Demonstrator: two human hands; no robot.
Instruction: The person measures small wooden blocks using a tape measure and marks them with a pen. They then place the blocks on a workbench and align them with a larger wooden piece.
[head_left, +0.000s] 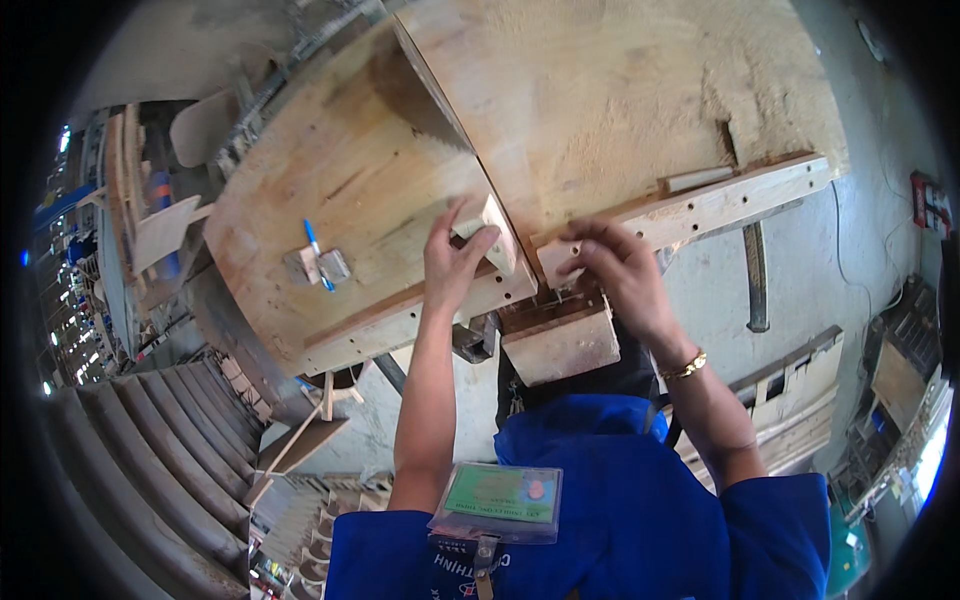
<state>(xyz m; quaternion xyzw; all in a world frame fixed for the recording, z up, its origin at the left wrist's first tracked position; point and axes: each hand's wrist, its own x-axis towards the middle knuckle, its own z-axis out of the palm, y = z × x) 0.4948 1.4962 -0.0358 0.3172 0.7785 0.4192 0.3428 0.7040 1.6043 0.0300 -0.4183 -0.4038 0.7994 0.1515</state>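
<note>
Wooden block [504,245]; badge [500,500] bears lettering.

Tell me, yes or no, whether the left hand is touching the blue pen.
No, the blue pen lies over on the wooden work surface, well apart from the left hand.

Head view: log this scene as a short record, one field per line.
Left hand: left hand at a small pale wooden block, thumb beside it; firm grip unclear
Right hand: right hand, fingers bent, over the inner end of a drilled wooden rail; hold unclear
Right wrist: gold-coloured bracelet
Surface: plywood worktop, split by a dark seam
Left of hands: blue pen
Nearest the body: thick wooden block
</note>
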